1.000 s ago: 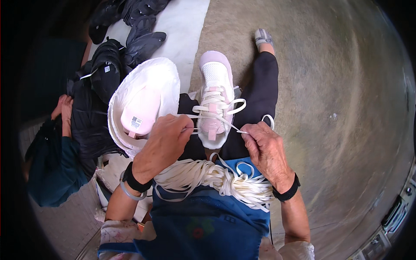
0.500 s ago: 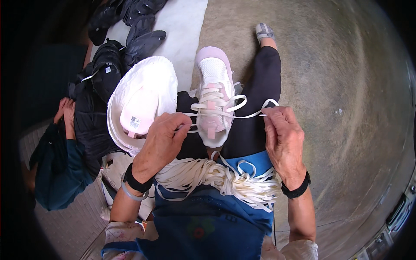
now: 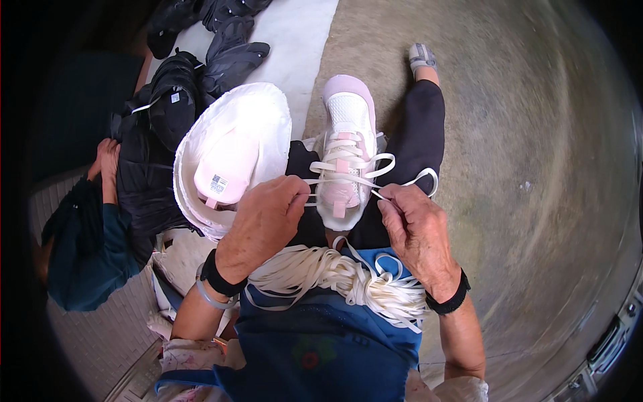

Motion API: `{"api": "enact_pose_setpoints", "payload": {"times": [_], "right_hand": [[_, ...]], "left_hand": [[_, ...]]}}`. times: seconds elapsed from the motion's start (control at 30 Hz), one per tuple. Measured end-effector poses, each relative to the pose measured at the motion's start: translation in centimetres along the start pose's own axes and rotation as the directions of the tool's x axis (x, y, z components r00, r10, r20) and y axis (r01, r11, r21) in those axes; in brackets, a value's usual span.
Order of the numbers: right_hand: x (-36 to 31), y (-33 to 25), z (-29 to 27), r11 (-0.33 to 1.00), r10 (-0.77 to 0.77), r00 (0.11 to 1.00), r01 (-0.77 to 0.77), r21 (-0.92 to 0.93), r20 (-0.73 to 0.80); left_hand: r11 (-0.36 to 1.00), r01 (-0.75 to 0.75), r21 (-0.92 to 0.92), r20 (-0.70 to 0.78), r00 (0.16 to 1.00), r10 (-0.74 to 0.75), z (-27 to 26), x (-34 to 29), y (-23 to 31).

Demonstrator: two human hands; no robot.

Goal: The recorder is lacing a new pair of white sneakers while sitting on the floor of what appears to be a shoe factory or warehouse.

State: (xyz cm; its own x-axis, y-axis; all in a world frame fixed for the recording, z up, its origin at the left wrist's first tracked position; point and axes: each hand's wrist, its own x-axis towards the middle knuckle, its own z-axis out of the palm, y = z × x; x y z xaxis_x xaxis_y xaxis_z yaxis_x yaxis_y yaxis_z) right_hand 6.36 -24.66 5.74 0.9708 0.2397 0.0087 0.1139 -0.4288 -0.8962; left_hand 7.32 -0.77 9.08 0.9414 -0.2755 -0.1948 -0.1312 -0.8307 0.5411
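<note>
Two hands work at a pink-and-white sneaker (image 3: 345, 157) that rests on the person's lap, toe pointing away, sole down; the left hand (image 3: 264, 221) is closed with its fingertips pinched on the white lace (image 3: 348, 179) at the left side of the shoe's throat, and the right hand (image 3: 418, 231) is likewise pinched together on the lace's other end just right of the shoe, where a loop of lace curls out over the black trouser leg (image 3: 418, 137); the lace runs taut across the eyelets between the two hands; both wrists wear dark bands. Just below the shoe, across the blue apron (image 3: 315, 342), lies a thick bundle of loose white laces (image 3: 335, 275), touching the heel end of the shoe; to the left of the sneaker sits a stack of white moulded trays (image 3: 261, 120) with a pink insole (image 3: 224, 167) lying in the top one; beyond that, dark shoes (image 3: 228, 57) are heaped on the floor; at the far left another person's hand (image 3: 107, 157) and teal sleeve (image 3: 87, 258) show, well apart from the sneaker.
</note>
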Motion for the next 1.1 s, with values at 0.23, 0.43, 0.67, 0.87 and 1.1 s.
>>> {"api": "enact_pose_setpoints", "payload": {"times": [0.23, 0.43, 0.67, 0.87, 1.1], "right_hand": [[0.8, -0.7, 1.1, 0.963, 0.064, 0.998, -0.055, -0.263, 0.028], [0.7, 0.0, 1.3, 0.949, -0.037, 0.999, 0.045, -0.311, 0.035], [1.0, -1.0, 0.9, 0.958, -0.019, 0.999, 0.029, -0.285, 0.036], [0.8, -1.5, 0.4, 0.954, -0.052, 0.998, 0.06, -0.292, 0.036], [1.2, -1.8, 0.2, 0.922, -0.017, 0.998, 0.04, -0.385, 0.062]], "left_hand": [[0.999, -0.031, 0.044, 0.015, 0.999, 0.03, 0.1, -0.4, -0.3], [0.993, 0.083, -0.088, 0.015, 0.997, -0.082, -0.2, -0.6, 0.2], [0.998, 0.057, -0.036, -0.028, 0.998, -0.058, 0.1, -0.6, -0.3], [0.983, 0.103, -0.154, 0.018, 0.995, -0.102, -0.2, -0.5, -0.7], [0.988, 0.122, -0.095, 0.058, 0.991, -0.117, 0.3, -0.8, -1.1]]}}
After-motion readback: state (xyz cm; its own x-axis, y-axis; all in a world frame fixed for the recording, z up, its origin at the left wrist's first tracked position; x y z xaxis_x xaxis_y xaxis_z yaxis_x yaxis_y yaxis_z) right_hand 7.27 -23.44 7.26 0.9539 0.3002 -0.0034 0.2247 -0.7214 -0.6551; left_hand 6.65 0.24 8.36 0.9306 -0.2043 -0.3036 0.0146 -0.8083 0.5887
